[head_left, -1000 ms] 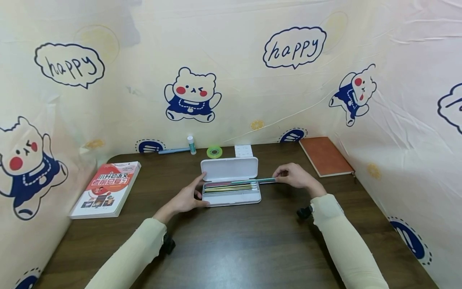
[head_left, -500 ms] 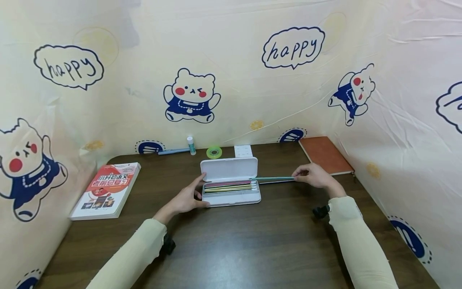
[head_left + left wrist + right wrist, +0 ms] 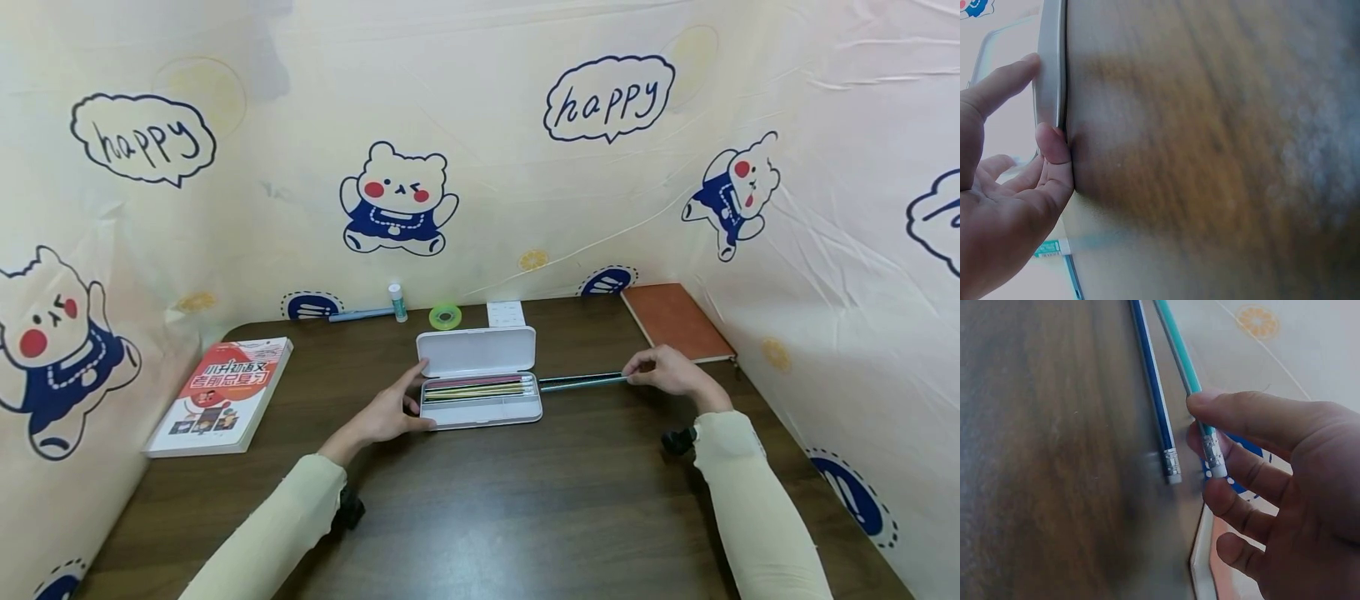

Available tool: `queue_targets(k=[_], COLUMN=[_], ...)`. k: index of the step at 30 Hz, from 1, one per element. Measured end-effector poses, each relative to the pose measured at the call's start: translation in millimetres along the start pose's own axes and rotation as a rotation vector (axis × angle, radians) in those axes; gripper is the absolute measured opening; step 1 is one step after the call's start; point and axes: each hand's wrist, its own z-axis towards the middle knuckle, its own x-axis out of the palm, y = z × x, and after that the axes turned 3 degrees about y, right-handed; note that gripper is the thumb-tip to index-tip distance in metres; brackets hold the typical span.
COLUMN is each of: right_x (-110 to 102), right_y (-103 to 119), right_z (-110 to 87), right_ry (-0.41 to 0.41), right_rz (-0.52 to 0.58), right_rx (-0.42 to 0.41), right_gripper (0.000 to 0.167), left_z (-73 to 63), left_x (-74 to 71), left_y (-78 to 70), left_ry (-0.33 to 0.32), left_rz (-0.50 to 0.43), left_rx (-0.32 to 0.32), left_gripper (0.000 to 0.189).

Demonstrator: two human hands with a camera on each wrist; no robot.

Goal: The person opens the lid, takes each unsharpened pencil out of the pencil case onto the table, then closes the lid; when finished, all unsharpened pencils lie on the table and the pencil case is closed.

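Observation:
An open white pencil case point(image 3: 480, 415) holds several pencils point(image 3: 480, 388), its lid point(image 3: 477, 352) tipped back. My left hand point(image 3: 384, 412) grips the case's left end, thumb at the front corner and a finger up by the lid. In the left wrist view the fingertips press the case's side. To the right, my right hand point(image 3: 667, 371) pinches a green pencil point(image 3: 1179, 350) between thumb and finger, near its white eraser end. Beside it a dark blue pencil point(image 3: 1155, 387) lies on the table; in the head view the two nearly overlap, just right of the case.
Behind the case stand a glue stick point(image 3: 397, 302), a green tape roll point(image 3: 446, 317), a blue pen point(image 3: 362, 314) and a white card point(image 3: 506, 313). A thick book point(image 3: 221, 396) lies left, a brown notebook point(image 3: 678, 323) at the back right.
My right hand has moved right, drawing the green pencil off the case, and has brought it down alongside the blue pencil. The left hand and the case have stayed put.

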Motion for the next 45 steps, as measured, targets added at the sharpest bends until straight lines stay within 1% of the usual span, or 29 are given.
queue_targets(k=[4,14,19,27,32,36,41,45], right_x=[3.8,12.8,14.0,15.4,13.4,13.1,17.3,25.2], right_y=[-3.1,-2.9,-4.1,-2.4,6.5,18.0,36.6,53.9], right_z=[1.5,7.0,8.1,8.7,10.2,13.1,19.6,25.2], right_ry=[-0.002,-0.053,-0.052,-0.05,-0.042,-0.026,-0.024,-0.02], right_rz=[-0.025,-0.043,-0.042,-0.042,0.005,0.041,0.074,0.084], right_rx=[0.003,0.04,0.041,0.049,0.051,0.007,-0.023,-0.045], right_gripper=[0.007,0.006,0.006,0.006,0.01,0.016,0.022,0.023], left_z=[0.0,0.6,0.0,0.5,0.5,0.4,-0.4,-0.4], left_x=[0.0,-1.2,-1.2,-0.6,-0.9,-1.2,-1.5,-1.9], left_y=[0.4,1.4,0.5,-0.8,-1.3,-1.2,-2.0,-2.4], left_ry=[0.002,0.012,0.024,0.023,0.022,0.021,0.02,0.019], left_rz=[0.0,0.022,0.027,0.017,0.013,0.011,0.008,0.017], left_rx=[0.004,0.011,0.003,-0.006,-0.009,-0.014,-0.006,-0.001], left_gripper=[0.106,0.106,0.106,0.103,0.102,0.102,0.102,0.102])
